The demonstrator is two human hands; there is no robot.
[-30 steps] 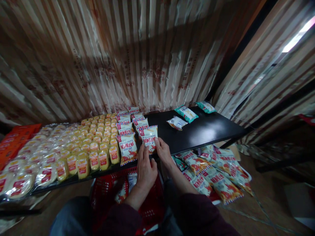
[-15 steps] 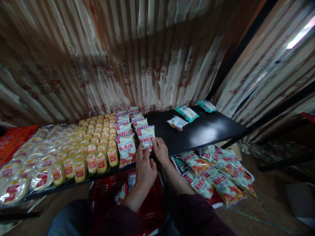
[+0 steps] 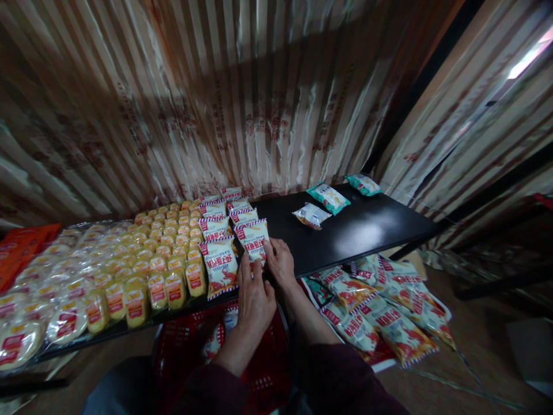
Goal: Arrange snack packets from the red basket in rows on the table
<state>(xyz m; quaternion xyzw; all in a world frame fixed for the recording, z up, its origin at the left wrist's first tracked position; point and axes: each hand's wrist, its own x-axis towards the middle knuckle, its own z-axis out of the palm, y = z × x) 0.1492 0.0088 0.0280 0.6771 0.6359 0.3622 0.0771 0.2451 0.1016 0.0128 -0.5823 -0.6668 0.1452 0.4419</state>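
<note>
Both hands are at a white, red and blue snack bag [image 3: 253,235], which leans at the front of the second column of bags on a black shelf [image 3: 367,227]. My left hand [image 3: 254,297] presses its fingers along the bag's lower edge. Gripping the bag's right side is my right hand [image 3: 280,262], its thumb on the front; its other fingers are partly hidden. Directly left, a matching snack bag [image 3: 219,265] stands at the front of another column. Several more of these bags are lined up behind the two.
Rows of yellow wrapped cakes [image 3: 175,288] and round pale packets [image 3: 67,320] fill the left side. Two green packets [image 3: 328,199] and a pale packet [image 3: 311,216] lie right. Below are a red basket [image 3: 181,351] and a pile of snack bags [image 3: 389,323].
The held bag has tilted and shifted slightly left and up at its top. Both hands stay on it, and the view has moved a little.
</note>
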